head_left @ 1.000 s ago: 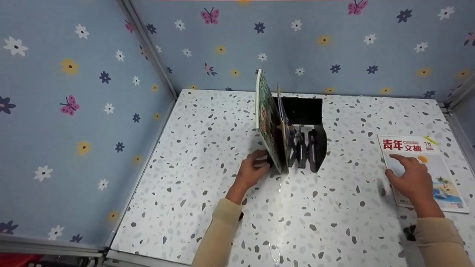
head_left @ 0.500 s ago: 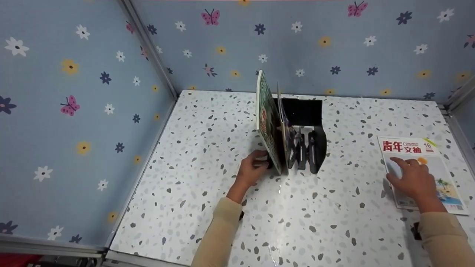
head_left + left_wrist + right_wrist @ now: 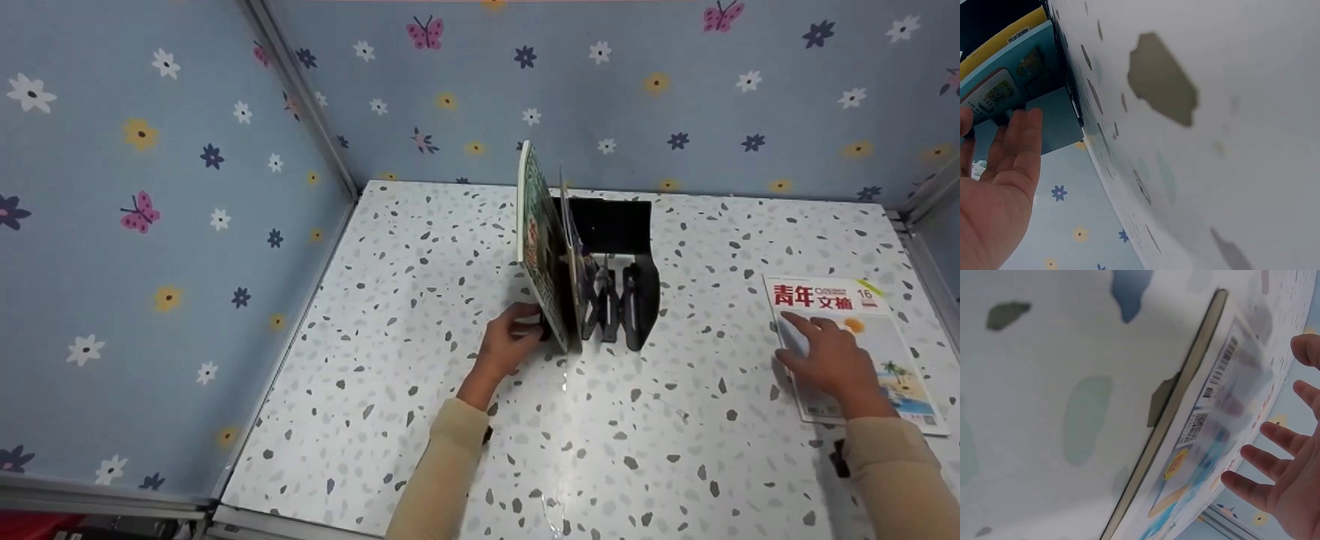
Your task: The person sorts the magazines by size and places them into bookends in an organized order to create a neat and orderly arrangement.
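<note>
In the head view my left hand (image 3: 510, 341) is at the left end of a black expanding book rack (image 3: 611, 225). In the left wrist view its fingers are extended, the fingertips against the teal cover of a book (image 3: 1027, 64). That upright book (image 3: 541, 232) leans in the rack, with thinner booklets (image 3: 573, 255) beside it. My right hand (image 3: 834, 364) is over a magazine (image 3: 892, 337) lying flat at the right, its fingers spread. In the right wrist view a gap shows between these fingers and the magazine; nothing is held.
The speckled white table (image 3: 697, 450) meets a flowered blue wall (image 3: 637, 97) at the back and another panel (image 3: 187, 247) at the left. The rack's slotted black arms (image 3: 611, 307) stretch to its curved right end.
My right hand has shifted slightly over the magazine, now a little further left than half a second ago. The left hand, book and rack stay in place.
</note>
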Motion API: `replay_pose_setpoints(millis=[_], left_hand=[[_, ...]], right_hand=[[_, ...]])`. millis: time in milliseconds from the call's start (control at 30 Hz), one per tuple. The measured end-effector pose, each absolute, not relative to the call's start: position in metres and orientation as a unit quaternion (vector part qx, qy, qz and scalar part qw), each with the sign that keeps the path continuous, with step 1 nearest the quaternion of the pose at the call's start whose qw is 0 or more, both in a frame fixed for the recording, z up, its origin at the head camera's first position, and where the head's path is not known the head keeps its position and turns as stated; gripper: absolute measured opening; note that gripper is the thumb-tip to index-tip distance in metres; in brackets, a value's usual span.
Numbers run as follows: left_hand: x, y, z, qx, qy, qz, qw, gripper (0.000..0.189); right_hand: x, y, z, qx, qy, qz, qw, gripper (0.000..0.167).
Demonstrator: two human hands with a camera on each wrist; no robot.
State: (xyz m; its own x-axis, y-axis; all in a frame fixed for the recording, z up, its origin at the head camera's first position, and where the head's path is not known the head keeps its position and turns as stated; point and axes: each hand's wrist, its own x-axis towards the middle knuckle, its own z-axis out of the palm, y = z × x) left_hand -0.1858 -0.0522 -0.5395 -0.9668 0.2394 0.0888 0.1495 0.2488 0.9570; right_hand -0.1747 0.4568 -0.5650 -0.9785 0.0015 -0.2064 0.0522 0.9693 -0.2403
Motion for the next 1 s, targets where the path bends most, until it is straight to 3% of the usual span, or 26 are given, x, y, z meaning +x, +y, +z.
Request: replay_pose_setpoints(millis=[533, 733, 1000], left_hand=[[-0.189, -0.050, -0.548, 0.105, 0.793, 0.600, 0.029, 0.033], [-0.202, -0.048, -0.577, 0.094, 0.789, 0.607, 0.019, 0.031], [-0.201, -0.049, -0.577, 0.104, 0.788, 0.606, 0.012, 0.031]], right_hand=[[-0.183, 0.471, -0.565, 0.014, 0.977, -0.116, 0.180, 0.081], [-0.186, 0.472, -0.564, 0.007, 0.976, -0.103, 0.192, 0.080], [-0.192, 0.469, -0.560, -0.019, 0.978, -0.077, 0.192, 0.072]])
